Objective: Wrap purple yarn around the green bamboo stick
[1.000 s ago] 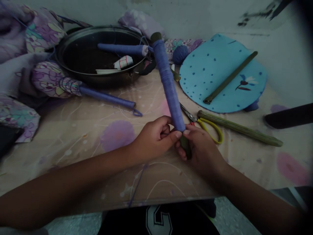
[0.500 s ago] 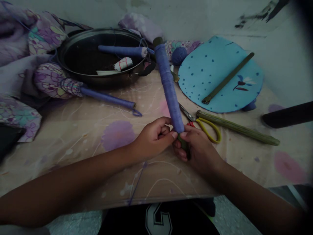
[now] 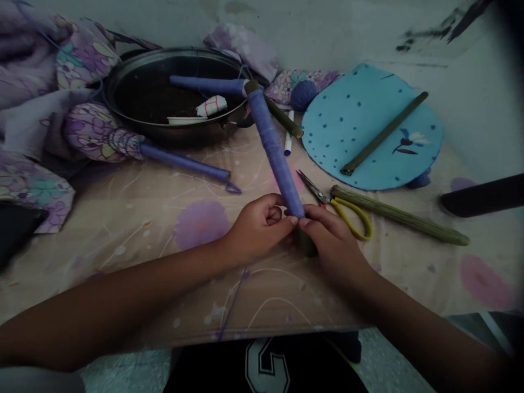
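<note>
Between my two hands a green stick wrapped in purple yarn [image 3: 274, 150] stands tilted, its top leaning away and to the left. Bare green shows at both of its ends. My left hand [image 3: 262, 226] pinches the lower edge of the wrapping with thumb and curled fingers. On the other side my right hand [image 3: 333, 237] grips the same spot, thumb on the yarn's edge; some of its fingers are hidden behind the stick. A loose purple strand [image 3: 233, 305] runs down over the table's front edge, below my left wrist.
Yellow-handled scissors [image 3: 347, 215] and a bare green stick [image 3: 401, 215] lie right of my hands. Behind are a blue dotted mat [image 3: 327, 128] bearing another stick [image 3: 385, 134], a marker [image 3: 289, 136] and a dark pan [image 3: 159, 123]. A yarn-wrapped handle with a flowered cloth head [image 3: 184, 158] lies left.
The wrapped stick's top has swung left and a little lower. My right hand's fingers have shifted up to the yarn's lower edge; my left hand stays nearly in place.
</note>
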Motion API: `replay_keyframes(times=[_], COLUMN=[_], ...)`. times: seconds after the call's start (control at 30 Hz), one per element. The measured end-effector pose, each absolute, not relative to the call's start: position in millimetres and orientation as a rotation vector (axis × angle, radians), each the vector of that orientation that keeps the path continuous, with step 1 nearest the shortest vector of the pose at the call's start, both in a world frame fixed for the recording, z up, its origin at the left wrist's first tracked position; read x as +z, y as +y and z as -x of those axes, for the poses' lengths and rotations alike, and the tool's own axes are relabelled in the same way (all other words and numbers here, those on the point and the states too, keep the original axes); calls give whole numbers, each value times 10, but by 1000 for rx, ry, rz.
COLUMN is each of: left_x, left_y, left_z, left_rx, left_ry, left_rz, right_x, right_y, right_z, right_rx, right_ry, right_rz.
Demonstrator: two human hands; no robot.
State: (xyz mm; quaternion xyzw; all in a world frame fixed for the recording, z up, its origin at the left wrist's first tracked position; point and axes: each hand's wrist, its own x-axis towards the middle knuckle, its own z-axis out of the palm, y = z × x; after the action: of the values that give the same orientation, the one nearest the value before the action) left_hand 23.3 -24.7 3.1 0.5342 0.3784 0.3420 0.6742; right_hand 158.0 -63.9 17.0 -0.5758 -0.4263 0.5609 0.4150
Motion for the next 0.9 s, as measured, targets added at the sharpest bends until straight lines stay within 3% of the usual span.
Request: replay_keyframes(times=[0.13, 0.53, 0.8, 0.9], left_x=[20, 0, -6, -23], left_y=[-255, -274, -283, -278], left_z=[-217, -199, -219, -218], left_rx=[787, 668, 766, 762], left_ry=[854, 476, 821, 836], left_rz=[-1320, -1023, -1354, -1406], right_x=[204, 193, 261, 262], right_y=[-663, -638, -637, -628], right_z=[-1600, -1548, -1610, -1634], right_rx=[1333, 1697, 1080, 1058], right_ry=[-1188, -756, -1432, -1488], right_rz=[1502, 1290, 1543, 1561])
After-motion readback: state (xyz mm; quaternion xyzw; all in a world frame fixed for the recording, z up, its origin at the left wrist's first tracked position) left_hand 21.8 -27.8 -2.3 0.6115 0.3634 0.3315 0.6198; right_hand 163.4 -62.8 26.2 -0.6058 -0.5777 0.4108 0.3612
